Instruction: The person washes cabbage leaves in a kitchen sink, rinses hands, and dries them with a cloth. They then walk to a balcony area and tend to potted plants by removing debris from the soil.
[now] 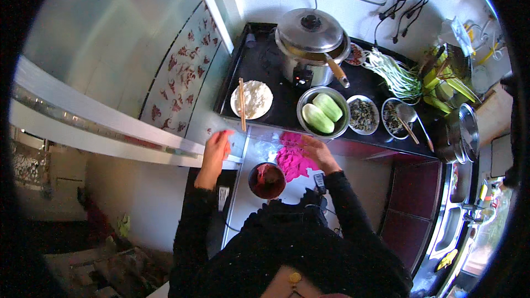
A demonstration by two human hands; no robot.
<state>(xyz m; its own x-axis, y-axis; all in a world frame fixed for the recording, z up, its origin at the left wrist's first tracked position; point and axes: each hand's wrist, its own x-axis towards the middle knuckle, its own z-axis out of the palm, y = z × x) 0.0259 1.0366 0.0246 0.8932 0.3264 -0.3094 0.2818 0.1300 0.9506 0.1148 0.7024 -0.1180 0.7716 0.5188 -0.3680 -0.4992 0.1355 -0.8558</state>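
Note:
My left hand (pixel 216 152) is raised before the counter's front edge, below a bowl of white flour-like powder (pixel 260 98) with wooden chopsticks (pixel 242 105) across its rim. Its fingers are bent, and a thin, see-through sheet or strand seems to run from it toward my right hand (pixel 319 154); I cannot make out what it is. The right hand is held lower than a metal bowl (pixel 301 112) with two peeled pale-green gourds (pixel 325 111). Beneath the hands, a bright pink cloth (pixel 294 161) and a dark round container (pixel 267 190) with something reddish inside are at floor level.
A lidded electric pot (pixel 309 35) with a wooden-handled utensil (pixel 337 70) stands on the black counter (pixel 265 58). Two bowls of chopped dark food (pixel 363 115), spring onions (pixel 393 74) and stacked steel pots (pixel 459 132) lie rightward. A sliding glass door (pixel 165 70) borders the left.

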